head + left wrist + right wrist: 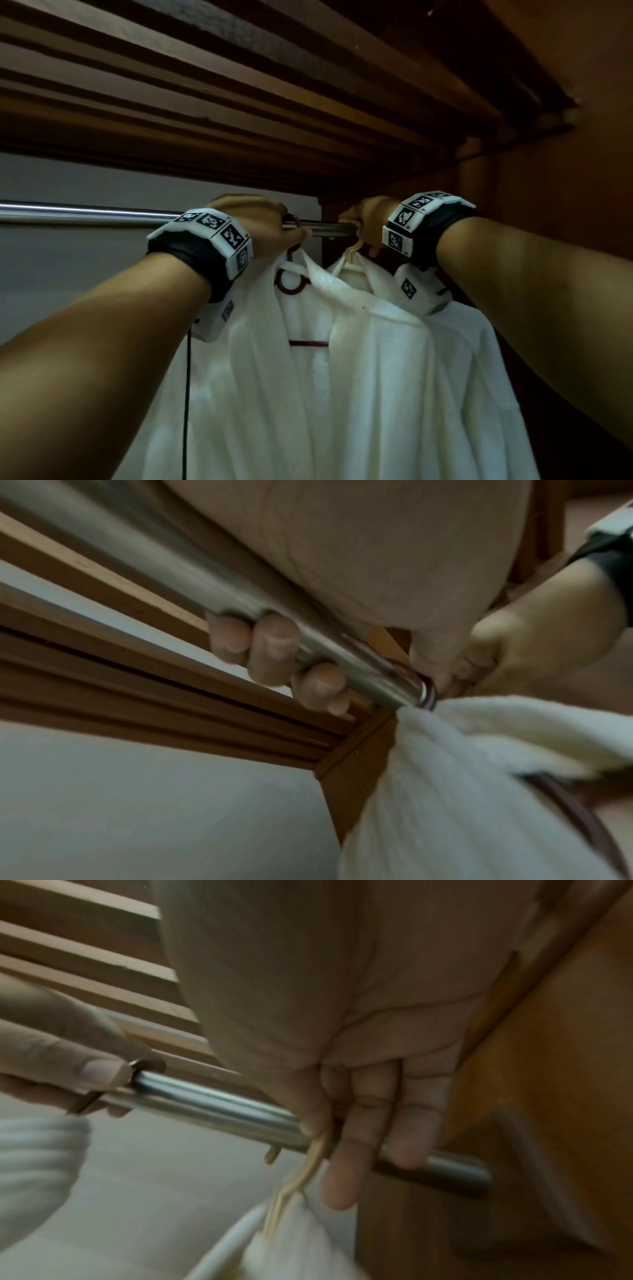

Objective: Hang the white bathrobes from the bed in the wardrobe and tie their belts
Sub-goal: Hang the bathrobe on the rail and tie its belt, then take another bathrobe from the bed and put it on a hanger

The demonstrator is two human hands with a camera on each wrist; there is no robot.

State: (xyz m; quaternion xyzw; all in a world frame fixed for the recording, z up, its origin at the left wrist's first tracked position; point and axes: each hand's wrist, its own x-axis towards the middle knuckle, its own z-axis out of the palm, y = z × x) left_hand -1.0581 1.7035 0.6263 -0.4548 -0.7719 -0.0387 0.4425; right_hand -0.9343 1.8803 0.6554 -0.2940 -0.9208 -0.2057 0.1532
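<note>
Left hand [263,222] curled over rail [85,214] beside dark hanger hook [294,219]; right hand [366,222] pinched cream hanger hook [316,1153]. Bathrobes [359,377] looked soft, bulky, heavy; handle by hooks.

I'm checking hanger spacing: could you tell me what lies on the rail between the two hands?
Only bare rail: the head and right wrist views show nothing on that stretch between the left hand at the dark hanger hook and the right hand at the cream one.
</note>
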